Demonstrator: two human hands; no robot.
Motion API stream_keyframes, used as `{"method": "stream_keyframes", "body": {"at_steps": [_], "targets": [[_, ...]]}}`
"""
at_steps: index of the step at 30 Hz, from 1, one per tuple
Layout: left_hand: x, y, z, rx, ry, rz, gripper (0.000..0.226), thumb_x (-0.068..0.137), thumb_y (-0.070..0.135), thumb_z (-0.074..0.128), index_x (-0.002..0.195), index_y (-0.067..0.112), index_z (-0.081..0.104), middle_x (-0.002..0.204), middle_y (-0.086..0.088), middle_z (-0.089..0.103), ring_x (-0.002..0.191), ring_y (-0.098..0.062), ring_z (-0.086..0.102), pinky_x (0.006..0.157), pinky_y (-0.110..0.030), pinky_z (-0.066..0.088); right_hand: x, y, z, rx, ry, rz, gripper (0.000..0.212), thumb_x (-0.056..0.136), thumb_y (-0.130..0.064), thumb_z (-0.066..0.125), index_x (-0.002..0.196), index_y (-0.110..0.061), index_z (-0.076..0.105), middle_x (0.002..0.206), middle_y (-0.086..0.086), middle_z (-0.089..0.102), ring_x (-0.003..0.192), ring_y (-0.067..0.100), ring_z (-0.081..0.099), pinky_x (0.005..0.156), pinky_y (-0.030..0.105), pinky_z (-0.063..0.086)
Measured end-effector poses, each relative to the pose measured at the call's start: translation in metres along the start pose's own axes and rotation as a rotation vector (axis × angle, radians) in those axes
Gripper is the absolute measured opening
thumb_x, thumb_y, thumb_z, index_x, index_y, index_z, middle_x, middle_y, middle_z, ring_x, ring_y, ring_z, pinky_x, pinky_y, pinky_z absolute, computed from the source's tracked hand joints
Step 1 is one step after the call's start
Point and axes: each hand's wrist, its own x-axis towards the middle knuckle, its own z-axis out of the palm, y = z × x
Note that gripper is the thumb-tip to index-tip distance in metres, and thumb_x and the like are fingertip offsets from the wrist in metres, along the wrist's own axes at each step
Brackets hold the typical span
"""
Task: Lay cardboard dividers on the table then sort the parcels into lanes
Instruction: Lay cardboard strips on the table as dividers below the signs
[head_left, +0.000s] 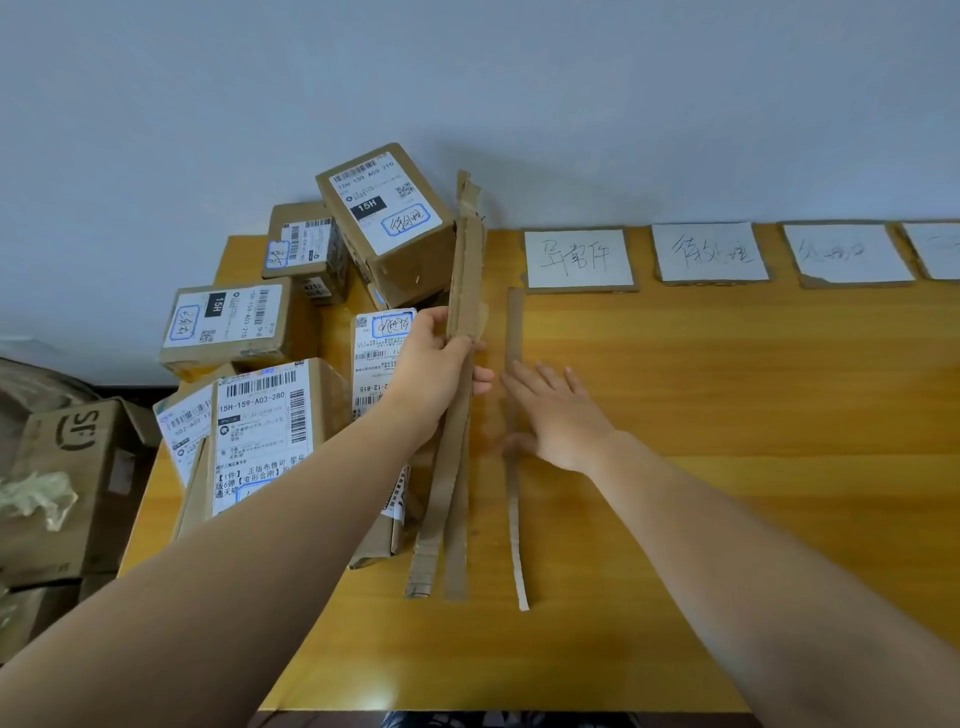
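A plain pale grey-blue wall (467, 78) fills the upper half of the view, meeting the far edge of the yellow wooden desk (727, 389). On the floor left of the desk stands a brown cardboard carton printed with black "SF" letters (67, 467), its flaps open. A crumpled wad of clear plastic wrapping (36, 496) lies against the carton's front face. Behind the carton, at the far left edge, a rounded grey shape (31, 384) shows, too blurred to identify. More brown cardboard (31, 608) sits low beneath the carton. Below the desk's near edge, a strip of dark patterned fabric (441, 719) is visible.
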Motion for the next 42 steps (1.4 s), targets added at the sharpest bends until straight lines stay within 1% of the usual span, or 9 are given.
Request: {"method": "stream_keyframes", "body": {"at_steps": [6,11,14,18,22,26,31,36,42], "targets": [[-0.009,0.019,0.001,-0.013,-0.030,0.033,0.031,0.100,0.012,0.046,0.131,0.009,0.044,0.103,-0.008,0.069,0.076,-0.018,0.070,0.069,-0.026,0.060,-0.023,0.004,-0.058,0.457,0.220,0.116,0.056,0.100,-0.039,0.044,0.149,-0.018,0.030,0.156,0.002,0.031,0.143,0.023,0.027,0.117,0.040,0.024],[-0.026,0.056,0.009,-0.128,-0.059,0.048,0.021,0.097,0.012,0.053,0.116,0.003,0.056,0.097,-0.009,0.069,0.077,-0.016,0.070,0.076,-0.030,0.060,-0.049,-0.001,-0.119,0.917,0.382,0.159,0.035,0.098,-0.037,0.050,0.128,-0.018,0.051,0.122,0.003,0.059,0.106,0.016,0.059,0.091,0.031,0.048],[-0.038,0.073,0.025,-0.183,-0.129,0.075,0.021,0.096,0.009,0.055,0.116,0.002,0.054,0.091,-0.010,0.068,0.073,-0.017,0.069,0.073,-0.030,0.060,-0.065,-0.003,-0.142,1.130,0.474,0.142,0.020,0.095,-0.034,0.056,0.106,-0.018,0.058,0.098,0.002,0.066,0.085,0.013,0.065,0.082,0.030,0.055],[-0.054,0.082,0.056,-0.198,-0.220,0.108,0.017,0.093,0.006,0.059,0.108,0.002,0.055,0.083,-0.012,0.069,0.071,-0.020,0.068,0.070,-0.032,0.058,-0.084,0.008,-0.158,1.318,0.483,0.142,0.022,0.090,-0.030,0.065,0.100,-0.010,0.065,0.081,-0.001,0.066,0.070,0.010,0.064,0.073,0.029,0.056],[-0.062,0.080,0.098,-0.080,-0.179,0.132,0.007,0.087,0.015,0.068,0.092,0.012,0.064,0.079,-0.003,0.071,0.073,-0.015,0.067,0.066,-0.025,0.052,-0.103,0.038,-0.161,1.352,0.466,0.165,0.007,0.089,-0.017,0.068,0.083,-0.015,0.063,0.076,-0.001,0.066,0.065,0.009,0.064,0.072,0.029,0.054],[-0.068,0.074,0.139,-0.048,-0.178,0.121,0.017,0.093,0.021,0.061,0.100,0.008,0.070,0.079,0.001,0.070,0.070,-0.011,0.063,0.069,-0.024,0.051,-0.119,0.077,-0.158,1.345,0.480,0.196,0.010,0.091,-0.011,0.064,0.081,-0.013,0.062,0.081,0.001,0.068,0.070,0.012,0.067,0.071,0.027,0.058],[-0.070,0.063,0.171,-0.030,-0.115,0.144,0.020,0.098,0.017,0.052,0.102,0.005,0.068,0.089,-0.003,0.073,0.075,-0.014,0.063,0.074,-0.028,0.053,-0.130,0.120,-0.152,1.350,0.471,0.266,0.009,0.096,-0.011,0.056,0.098,-0.004,0.060,0.084,0.010,0.068,0.061,0.015,0.067,0.049,0.022,0.055],[-0.058,0.047,0.169,0.000,0.052,0.077,0.018,0.099,0.021,0.051,0.096,0.015,0.067,0.098,-0.001,0.075,0.091,-0.020,0.066,0.084,-0.035,0.055,-0.126,0.154,-0.136,1.215,0.429,0.367,0.015,0.098,-0.020,0.053,0.106,-0.008,0.056,0.074,0.006,0.064,0.052,0.017,0.058,0.040,0.021,0.046],[-0.028,0.023,0.160,0.052,0.055,-0.014,0.015,0.098,0.021,0.052,0.096,0.013,0.064,0.098,-0.007,0.073,0.089,-0.022,0.065,0.083,-0.037,0.055,-0.085,0.171,-0.088,1.148,0.269,0.481,0.016,0.101,-0.014,0.043,0.112,-0.008,0.053,0.096,0.013,0.065,0.074,0.023,0.063,0.053,0.029,0.051]]}}
